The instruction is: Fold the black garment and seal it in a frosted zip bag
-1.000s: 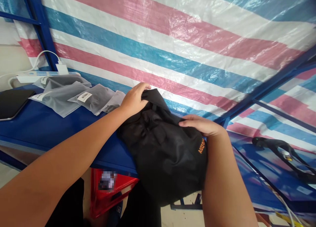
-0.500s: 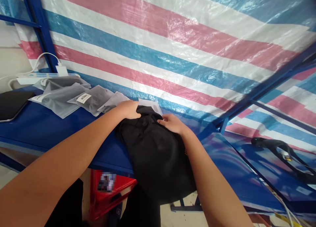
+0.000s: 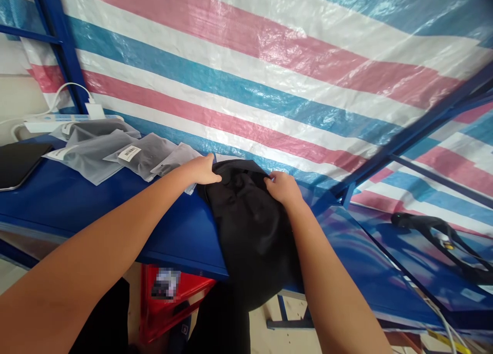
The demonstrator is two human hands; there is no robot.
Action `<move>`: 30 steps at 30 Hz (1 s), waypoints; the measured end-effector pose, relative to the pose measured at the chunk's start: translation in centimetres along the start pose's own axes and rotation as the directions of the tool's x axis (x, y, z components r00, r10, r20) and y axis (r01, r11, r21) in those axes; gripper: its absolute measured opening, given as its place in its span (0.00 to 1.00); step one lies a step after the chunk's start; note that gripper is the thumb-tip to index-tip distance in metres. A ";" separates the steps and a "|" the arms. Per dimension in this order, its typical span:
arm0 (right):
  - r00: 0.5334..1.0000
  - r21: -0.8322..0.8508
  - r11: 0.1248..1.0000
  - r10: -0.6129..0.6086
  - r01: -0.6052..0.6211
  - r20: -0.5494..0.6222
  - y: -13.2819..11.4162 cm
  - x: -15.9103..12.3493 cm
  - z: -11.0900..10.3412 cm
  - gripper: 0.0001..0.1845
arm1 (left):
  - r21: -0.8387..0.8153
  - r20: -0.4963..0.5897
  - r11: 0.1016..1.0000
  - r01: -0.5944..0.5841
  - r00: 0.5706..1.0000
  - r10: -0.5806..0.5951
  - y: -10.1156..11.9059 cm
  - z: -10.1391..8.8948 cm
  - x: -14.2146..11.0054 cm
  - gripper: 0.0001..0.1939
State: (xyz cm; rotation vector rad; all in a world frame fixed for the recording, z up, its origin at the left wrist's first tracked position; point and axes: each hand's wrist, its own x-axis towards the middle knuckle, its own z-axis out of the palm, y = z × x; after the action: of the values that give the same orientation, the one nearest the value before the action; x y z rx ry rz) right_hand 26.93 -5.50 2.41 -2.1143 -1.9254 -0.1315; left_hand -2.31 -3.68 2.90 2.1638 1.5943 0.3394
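A black cloth piece [image 3: 256,230], which looks like a garment, lies over the edge of the blue table [image 3: 181,230] and hangs down in front. My left hand [image 3: 207,170] pinches its upper left corner. At the upper right, my right hand [image 3: 284,185] grips the other side, its fingertips partly tucked behind the fabric. The top edge is stretched between both hands, with folds gathered in the middle. Behind the cloth a white sheet or packet [image 3: 228,157] shows only in part.
Several frosted plastic bags [image 3: 144,153], some with labels, lie along the back left. A dark flat device [image 3: 21,161] and a power strip [image 3: 57,122] are at the far left. A red stool [image 3: 150,313] stands below. Black straps [image 3: 431,228] lie at right.
My right hand has moved to the right and drawn the cloth's top edge wider. The cloth has shifted right and now covers more of the white packet. My left hand is nearly where it was.
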 end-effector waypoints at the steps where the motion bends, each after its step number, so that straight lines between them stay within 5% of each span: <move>1: 1.000 -0.019 0.999 0.026 -0.025 0.004 0.1 0.0 0.0 0.12 | -0.004 0.033 1.000 0.017 0.999 -0.017 0.1 -0.1 -0.1 0.40; 5: 0.997 -0.008 0.997 0.072 -0.072 -0.018 0.5 0.0 -0.1 0.13 | -0.024 0.090 0.999 0.022 0.996 -0.019 0.1 0.1 0.2 0.36; 9: 0.997 0.048 0.997 0.067 -0.066 -0.030 0.7 0.3 -0.1 0.12 | -0.027 -0.202 0.997 -0.074 0.977 0.067 0.2 1.4 1.1 0.22; 12: 0.999 0.117 0.993 0.032 -0.028 -0.038 0.7 0.6 -0.3 0.12 | 0.029 -0.531 0.994 -0.107 0.841 0.106 -0.2 1.7 1.9 0.17; 14: 1.000 0.179 0.984 0.020 -0.016 -0.018 0.6 0.5 -0.3 0.12 | 0.075 -0.624 0.990 -0.120 0.769 0.140 -0.9 1.6 2.4 0.16; 20: 0.970 0.172 0.984 0.006 -0.050 0.243 0.7 0.2 0.5 0.09 | 0.318 -0.411 0.945 -0.074 0.888 0.208 -1.7 2.4 2.5 0.08; 24: 0.982 0.112 0.993 0.007 -0.029 0.191 1.0 0.4 1.2 0.09 | 0.475 -0.384 0.880 -0.030 0.892 0.237 -1.0 3.1 2.2 0.11; 30: 1.000 0.102 0.995 -0.009 0.006 0.030 0.6 0.6 1.8 0.15 | 0.449 -0.416 0.893 -0.002 0.884 0.211 -0.9 4.0 2.4 0.11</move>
State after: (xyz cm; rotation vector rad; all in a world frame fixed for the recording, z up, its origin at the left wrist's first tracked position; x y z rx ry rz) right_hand 27.32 -4.49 0.77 -2.0546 -1.9148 -0.0022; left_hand -0.56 -1.94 -1.18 2.6741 1.9543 0.6151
